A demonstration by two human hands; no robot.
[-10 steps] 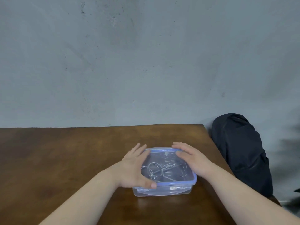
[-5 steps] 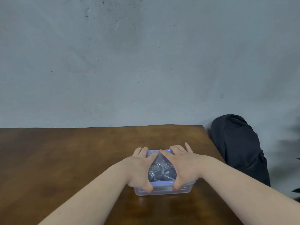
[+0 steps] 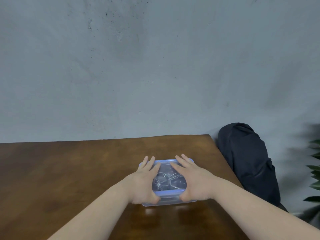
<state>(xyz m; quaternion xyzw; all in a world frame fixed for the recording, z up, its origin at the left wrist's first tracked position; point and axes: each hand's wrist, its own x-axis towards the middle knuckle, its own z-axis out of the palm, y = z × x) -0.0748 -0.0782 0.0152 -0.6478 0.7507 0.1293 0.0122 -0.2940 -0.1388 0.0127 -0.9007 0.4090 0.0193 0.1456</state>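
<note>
Head view, looking down: one clear plastic container (image 3: 168,203) sits on the brown tabletop (image 3: 69,170), toward its right side and near the person. One blue-rimmed lid (image 3: 170,193) lies on top of it.

Both hands are on that lid. The left hand (image 3: 144,183) covers its left half and the right hand (image 3: 194,181) its right half. The fingers are straight and spread, pointing to the far edge, and both thumbs are down at the near rim. Neither grip closes round anything; the palms and fingers lie flat and press.

My reading is that the step in hand is seating the lid by pushing it down evenly onto the box. Whether the rim has gone home all round cannot be told, since the hands hide the sides. The next move probably calls for firm downward pressure along the near rim under the thumbs. After that any side clasps would need snapping down, with the box kept from sliding on the smooth wood.

Count:
- two hands
- one container
- one lid
- a tangle of wire rings (image 3: 161,181) inside, showing through the lid; at least two loops show, but the exact number is unclear

Off the tabletop's right edge stand one black bag (image 3: 245,161) and the leaves of one plant (image 3: 314,170), which are blurred.
</note>
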